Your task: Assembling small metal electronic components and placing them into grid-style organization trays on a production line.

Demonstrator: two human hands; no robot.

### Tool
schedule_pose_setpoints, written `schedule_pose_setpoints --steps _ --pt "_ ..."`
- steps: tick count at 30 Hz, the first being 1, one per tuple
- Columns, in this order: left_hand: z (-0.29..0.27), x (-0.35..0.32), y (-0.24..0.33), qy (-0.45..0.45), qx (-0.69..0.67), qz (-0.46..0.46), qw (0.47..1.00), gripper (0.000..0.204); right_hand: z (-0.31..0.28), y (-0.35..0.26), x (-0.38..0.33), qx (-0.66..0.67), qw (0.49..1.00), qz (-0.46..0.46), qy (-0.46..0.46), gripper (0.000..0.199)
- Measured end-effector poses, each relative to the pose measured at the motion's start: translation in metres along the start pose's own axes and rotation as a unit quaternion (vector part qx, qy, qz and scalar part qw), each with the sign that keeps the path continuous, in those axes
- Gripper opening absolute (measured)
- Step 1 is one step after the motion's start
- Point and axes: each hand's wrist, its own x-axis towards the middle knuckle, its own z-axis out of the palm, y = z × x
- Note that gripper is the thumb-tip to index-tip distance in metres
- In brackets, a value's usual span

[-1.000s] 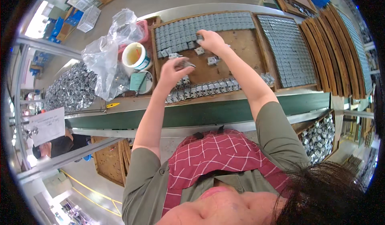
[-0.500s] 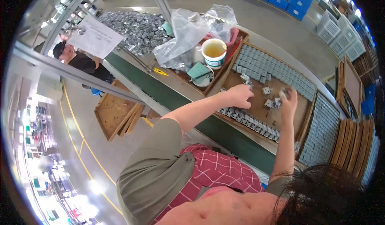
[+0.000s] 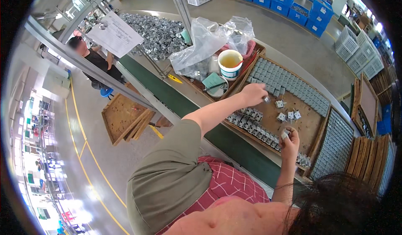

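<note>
Green belt [image 3: 236,143] along the near side of a shallow wooden tray [image 3: 309,125]; rows of grey metal parts [image 3: 289,79] fill its far side. White bucket [image 3: 229,71] by its left end. Left hand [image 3: 253,93] over the tray, small metal part [image 3: 266,99] pinched at its fingertips. Right hand [image 3: 291,141], near side, grips a pale part [image 3: 285,133]. Loose parts [image 3: 279,104] lie between.

The tray [image 3: 312,124] is brown, and the little blocks [image 3: 289,83] in it are grey. Left of the tray, the tub [image 3: 230,73] is white with a blue-green band, and the small tool [image 3: 174,79] is bright yellow. Below the tray, the belt [image 3: 238,147] is dark green, and the apron [image 3: 238,180] is red with white criss-cross lines.
</note>
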Motion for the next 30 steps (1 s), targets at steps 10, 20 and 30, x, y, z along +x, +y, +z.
schedule_pose_setpoints --steps 10,20,30 --pt "-0.017 -0.014 0.068 0.082 -0.777 -0.234 0.579 0.024 0.016 0.007 -0.019 0.021 0.999 0.048 -0.001 0.031" --pt "0.004 -0.064 0.121 0.142 -0.840 -0.199 0.485 0.035 0.032 0.003 -0.033 0.125 0.985 0.118 -0.025 0.035" --pt "0.025 -0.080 0.143 0.054 -0.662 -0.204 0.720 0.032 0.011 0.012 -0.046 0.113 0.991 0.074 -0.027 0.031"
